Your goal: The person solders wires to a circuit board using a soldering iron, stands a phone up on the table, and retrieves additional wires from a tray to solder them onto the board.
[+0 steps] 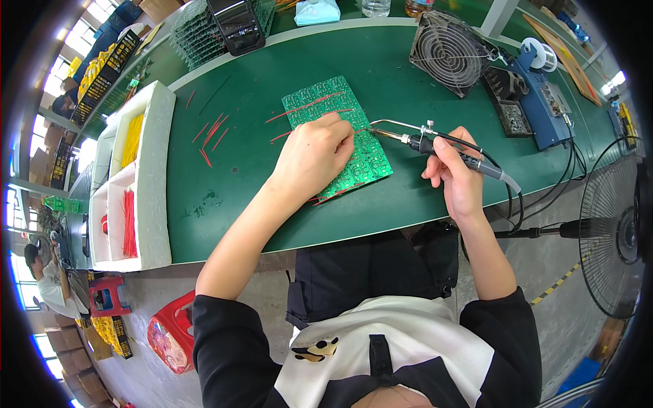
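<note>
A green circuit board panel lies tilted on the green work table, with several red wires across it. My left hand rests over the panel, its fingers pinched on a thin red wire whose end shows by the fingertips. Most of that grip is hidden under the knuckles. My right hand holds a black soldering iron from the right. A thin metal feed tube runs above the iron, and both tips meet at the board just beside my left fingers.
A white foam box with red and yellow wires stands at the left. Loose red wires lie beside it. Toward the back right are a square fan and a blue soldering station with trailing cables. A pedestal fan stands at the right.
</note>
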Demonstrator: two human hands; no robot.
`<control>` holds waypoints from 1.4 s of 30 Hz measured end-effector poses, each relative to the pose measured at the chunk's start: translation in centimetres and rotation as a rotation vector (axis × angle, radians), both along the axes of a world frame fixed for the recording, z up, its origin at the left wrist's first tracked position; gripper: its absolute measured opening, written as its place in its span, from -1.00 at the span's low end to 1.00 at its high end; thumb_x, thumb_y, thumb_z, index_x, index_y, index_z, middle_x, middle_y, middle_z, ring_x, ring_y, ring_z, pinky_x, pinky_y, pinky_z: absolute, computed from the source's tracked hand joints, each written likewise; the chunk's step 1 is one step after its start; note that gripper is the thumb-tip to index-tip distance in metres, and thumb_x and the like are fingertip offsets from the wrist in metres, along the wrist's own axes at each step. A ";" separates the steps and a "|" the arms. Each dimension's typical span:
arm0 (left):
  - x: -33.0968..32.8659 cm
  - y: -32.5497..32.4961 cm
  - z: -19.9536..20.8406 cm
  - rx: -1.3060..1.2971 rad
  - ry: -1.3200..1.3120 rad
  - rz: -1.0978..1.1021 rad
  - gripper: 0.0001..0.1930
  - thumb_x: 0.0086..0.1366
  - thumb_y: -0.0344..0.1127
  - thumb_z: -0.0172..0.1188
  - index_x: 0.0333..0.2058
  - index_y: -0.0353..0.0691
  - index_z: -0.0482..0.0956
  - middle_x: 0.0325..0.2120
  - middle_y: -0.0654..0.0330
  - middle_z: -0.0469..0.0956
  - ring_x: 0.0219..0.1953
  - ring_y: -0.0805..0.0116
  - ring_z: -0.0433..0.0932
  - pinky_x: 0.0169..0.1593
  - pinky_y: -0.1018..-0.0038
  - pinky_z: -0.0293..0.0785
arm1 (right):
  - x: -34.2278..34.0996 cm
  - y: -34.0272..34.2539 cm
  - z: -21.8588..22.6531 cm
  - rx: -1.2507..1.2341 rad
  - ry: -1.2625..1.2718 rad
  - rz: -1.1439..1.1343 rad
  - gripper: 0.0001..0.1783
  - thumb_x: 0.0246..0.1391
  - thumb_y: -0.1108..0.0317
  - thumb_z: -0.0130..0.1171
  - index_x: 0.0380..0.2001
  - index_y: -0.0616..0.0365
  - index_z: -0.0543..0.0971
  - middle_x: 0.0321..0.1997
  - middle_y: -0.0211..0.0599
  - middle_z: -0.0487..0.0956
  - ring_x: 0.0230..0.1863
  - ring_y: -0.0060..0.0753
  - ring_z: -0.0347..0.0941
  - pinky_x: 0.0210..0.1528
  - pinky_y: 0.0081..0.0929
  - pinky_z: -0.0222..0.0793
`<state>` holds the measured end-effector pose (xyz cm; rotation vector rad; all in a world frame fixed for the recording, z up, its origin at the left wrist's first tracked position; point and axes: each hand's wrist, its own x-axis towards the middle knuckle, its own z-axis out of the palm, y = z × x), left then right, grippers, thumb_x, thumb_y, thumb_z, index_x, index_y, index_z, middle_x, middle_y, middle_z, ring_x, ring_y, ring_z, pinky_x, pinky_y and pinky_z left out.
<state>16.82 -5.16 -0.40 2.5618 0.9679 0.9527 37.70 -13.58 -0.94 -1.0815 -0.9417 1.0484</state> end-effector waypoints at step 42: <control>0.1 -0.2 0.2 0.009 0.051 0.079 -0.98 0.00 -0.47 0.15 -0.53 -0.27 0.51 -0.66 0.17 0.39 -0.64 0.28 0.41 -0.51 0.43 0.34 | 1.0 -0.2 -0.6 0.170 0.226 -0.178 -0.81 0.12 0.33 0.00 -0.53 0.11 0.32 -0.73 -0.34 0.40 -0.78 -0.64 0.21 -0.55 -0.60 0.36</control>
